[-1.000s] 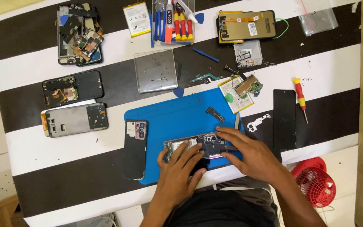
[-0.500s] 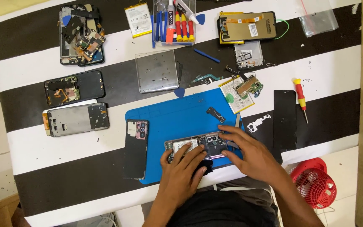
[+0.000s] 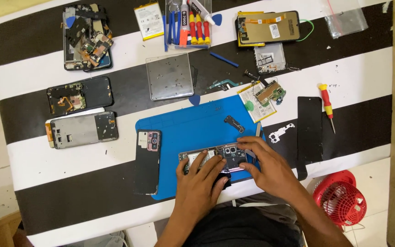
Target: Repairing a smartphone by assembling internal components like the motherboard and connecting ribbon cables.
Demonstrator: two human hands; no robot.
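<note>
An opened phone [image 3: 220, 154] with bare circuit parts lies on a blue work mat [image 3: 193, 123] at the table's near edge. My left hand [image 3: 200, 180] rests on its lower left part, fingers spread over the frame. My right hand [image 3: 266, 165] covers its right end, fingertips pinched at the upper right corner; what they pinch is too small to tell. A small dark bracket [image 3: 234, 123] lies loose on the mat above the phone.
A black back cover [image 3: 147, 160] lies left of the mat. Stripped phones [image 3: 81, 130] sit at the left, a metal plate [image 3: 169, 76] and screwdrivers [image 3: 193, 23] at the back. A red-handled screwdriver [image 3: 327, 107] lies right. A red fan [image 3: 339, 196] stands below the table.
Both hands stay on the opened phone with only slight finger shifts. The view itself has drifted a little.
</note>
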